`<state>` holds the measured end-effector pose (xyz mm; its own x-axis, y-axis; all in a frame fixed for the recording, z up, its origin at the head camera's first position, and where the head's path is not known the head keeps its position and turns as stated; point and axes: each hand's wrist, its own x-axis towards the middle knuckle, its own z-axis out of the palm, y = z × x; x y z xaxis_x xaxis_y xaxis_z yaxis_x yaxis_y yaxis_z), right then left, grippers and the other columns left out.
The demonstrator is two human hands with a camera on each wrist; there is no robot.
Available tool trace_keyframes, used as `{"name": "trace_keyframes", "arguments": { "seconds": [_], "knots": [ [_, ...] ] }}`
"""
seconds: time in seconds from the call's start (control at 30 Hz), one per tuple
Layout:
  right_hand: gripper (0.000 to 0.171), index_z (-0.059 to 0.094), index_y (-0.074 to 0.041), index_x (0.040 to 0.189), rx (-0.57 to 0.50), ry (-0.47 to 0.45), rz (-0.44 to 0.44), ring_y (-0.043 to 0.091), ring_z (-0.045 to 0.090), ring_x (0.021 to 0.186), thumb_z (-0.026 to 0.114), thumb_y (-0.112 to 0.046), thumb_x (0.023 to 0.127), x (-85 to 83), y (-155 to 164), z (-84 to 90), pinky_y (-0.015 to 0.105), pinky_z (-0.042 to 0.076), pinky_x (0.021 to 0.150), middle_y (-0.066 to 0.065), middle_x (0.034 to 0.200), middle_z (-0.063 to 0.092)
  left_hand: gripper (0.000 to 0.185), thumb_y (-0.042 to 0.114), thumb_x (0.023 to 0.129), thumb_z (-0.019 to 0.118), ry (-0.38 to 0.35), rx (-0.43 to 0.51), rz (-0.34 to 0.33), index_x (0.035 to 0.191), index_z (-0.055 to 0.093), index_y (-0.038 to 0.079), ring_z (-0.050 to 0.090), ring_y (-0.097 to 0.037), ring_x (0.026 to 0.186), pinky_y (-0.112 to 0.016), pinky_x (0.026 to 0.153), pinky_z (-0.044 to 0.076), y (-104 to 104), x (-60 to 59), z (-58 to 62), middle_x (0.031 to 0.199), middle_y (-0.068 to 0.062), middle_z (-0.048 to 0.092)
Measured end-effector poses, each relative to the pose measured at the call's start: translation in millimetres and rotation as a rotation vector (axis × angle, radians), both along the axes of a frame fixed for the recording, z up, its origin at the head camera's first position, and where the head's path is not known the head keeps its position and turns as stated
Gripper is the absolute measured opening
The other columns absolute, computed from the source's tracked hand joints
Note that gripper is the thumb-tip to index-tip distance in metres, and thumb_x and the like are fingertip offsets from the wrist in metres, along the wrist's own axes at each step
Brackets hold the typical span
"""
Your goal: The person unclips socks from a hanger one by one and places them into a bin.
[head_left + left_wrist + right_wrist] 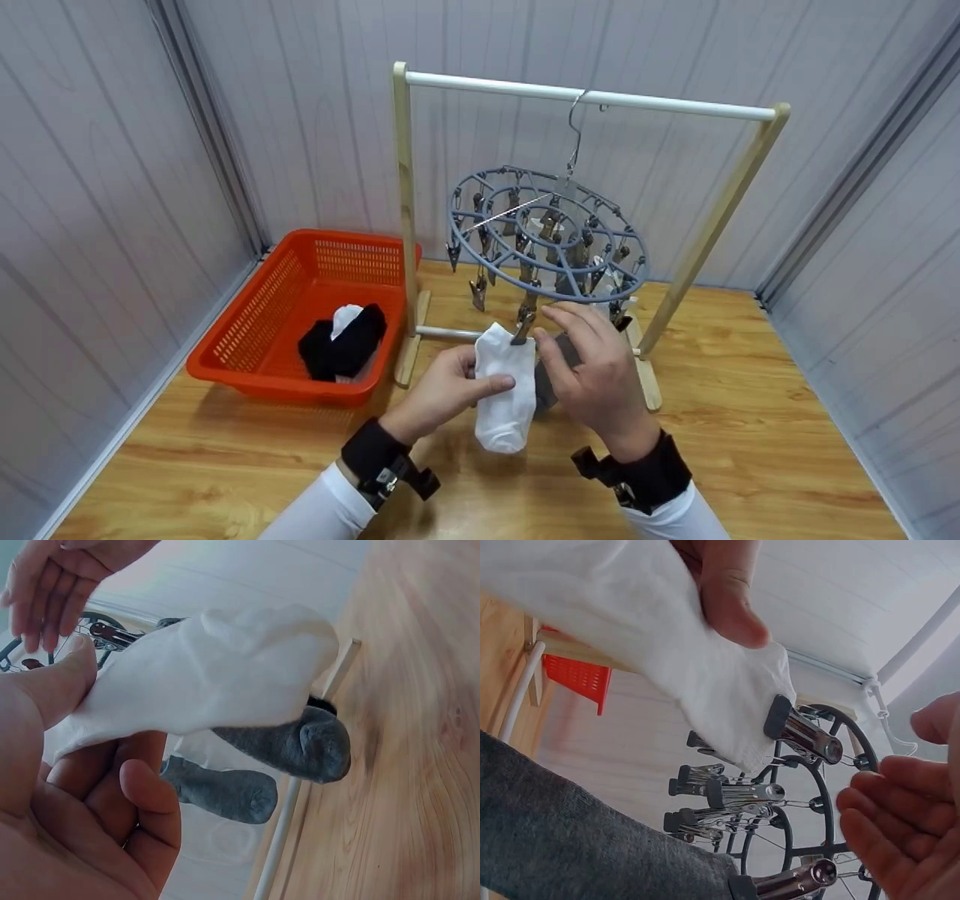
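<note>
Keep your left hand point(442, 390) pinching the white sock point(506, 394) steady under the clip point(523, 328) while your loose-fingered right hand point(596, 367) clears.

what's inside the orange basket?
In the orange basket, a pile of black socks with one white sock on top, lying toward its right side. Anything under the pile is covered; the near wall hides part of the basket floor.

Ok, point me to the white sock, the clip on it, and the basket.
white sock point(506, 397), head view, middle of its body.
clip point(799, 731), right wrist view, its metal body.
basket point(259, 300), head view, left mesh wall.
</note>
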<state>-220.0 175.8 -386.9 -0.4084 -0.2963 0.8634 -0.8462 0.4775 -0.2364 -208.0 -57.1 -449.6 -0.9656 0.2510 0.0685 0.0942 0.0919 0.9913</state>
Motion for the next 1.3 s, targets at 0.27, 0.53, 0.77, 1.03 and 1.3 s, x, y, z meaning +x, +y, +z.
{"name": "trace_keyframes", "arguments": {
  "seconds": [0.27,0.53,0.77,1.03,1.3],
  "knots": [
    [0.038,0.073,-0.002,0.137,0.088,-0.237,-0.073,0.023,0.072,0.109,0.073,-0.030,0.111,1.1,-1.2,-1.2,0.042,0.062,0.093,0.009,0.121,0.073,0.031,0.022,0.102,0.085,0.005,0.039,-0.051,0.120,0.078,-0.002,0.075,-0.018,0.090,-0.031,0.077,0.063,1.2,2.2,2.0,0.106,-0.010,0.081],
    [0.041,0.069,-0.004,0.144,-0.024,-0.507,0.045,0.019,0.074,0.115,0.069,-0.032,0.113,-0.6,-4.1,-2.6,0.048,0.062,0.097,0.007,0.131,0.074,0.028,0.019,0.103,0.083,0.012,0.048,-0.063,0.118,0.079,-0.005,0.074,-0.014,0.087,-0.028,0.075,0.060,4.2,3.0,2.1,0.102,-0.010,0.082],
    [0.041,0.070,-0.007,0.146,-0.057,-0.615,0.078,0.016,0.070,0.115,0.065,-0.033,0.115,-4.4,-5.4,-4.4,0.045,0.059,0.100,0.007,0.132,0.074,0.026,0.017,0.104,0.082,0.035,0.043,-0.071,0.116,0.079,-0.007,0.075,-0.015,0.087,-0.029,0.077,0.062,5.2,3.1,2.3,0.100,-0.011,0.082],
    [0.030,0.076,-0.006,0.136,-0.122,-0.631,0.097,0.016,0.072,0.104,0.068,-0.025,0.114,-7.8,-8.1,-5.4,0.037,0.059,0.092,0.007,0.123,0.079,0.025,0.017,0.103,0.082,0.045,0.048,-0.072,0.115,0.079,-0.005,0.076,-0.015,0.085,-0.028,0.076,0.062,4.5,1.4,2.8,0.098,-0.010,0.082],
    [0.021,0.079,-0.006,0.123,-0.223,-0.679,0.146,0.020,0.071,0.091,0.074,-0.022,0.110,-8.9,-9.3,-6.7,0.029,0.057,0.077,0.003,0.111,0.079,0.025,0.017,0.103,0.083,0.063,0.043,-0.058,0.114,0.079,-0.005,0.075,-0.014,0.083,-0.028,0.074,0.062,2.1,0.6,1.5,0.097,-0.009,0.081]
  ]
}}
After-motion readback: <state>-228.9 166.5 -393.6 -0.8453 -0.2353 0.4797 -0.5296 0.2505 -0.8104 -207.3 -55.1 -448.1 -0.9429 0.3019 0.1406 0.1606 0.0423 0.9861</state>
